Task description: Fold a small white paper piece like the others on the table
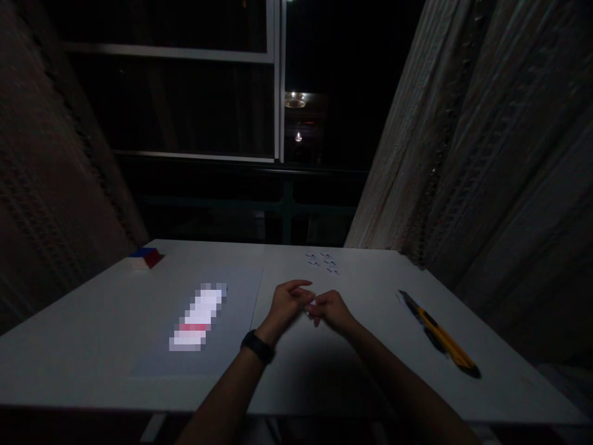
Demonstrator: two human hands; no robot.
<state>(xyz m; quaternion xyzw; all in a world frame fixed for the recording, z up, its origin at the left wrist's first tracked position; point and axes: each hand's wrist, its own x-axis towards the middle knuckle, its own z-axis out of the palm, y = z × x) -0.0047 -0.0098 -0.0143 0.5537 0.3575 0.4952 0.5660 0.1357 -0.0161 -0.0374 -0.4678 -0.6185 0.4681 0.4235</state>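
My left hand [288, 303], with a dark watch on its wrist, meets my right hand [334, 309] above the white table. Between their fingertips shows a small white piece [313, 302], perhaps paper; fingers cover most of it. Both hands are closed in a pinch around it, the left index finger stretched out above. Beyond them, several small white pieces with dark marks [319, 262] lie in short rows. To the right rests a yellow and black utility knife [440, 337], its blade end pointing away from me.
On the left, a sheet of paper [245, 309] lies under a bright, pixelated oblong [197, 318]. A blue, red and white cube [144, 258] sits near the table's [92, 327] back left edge. Curtains [398, 130] hang at both sides of a dark window [185, 105].
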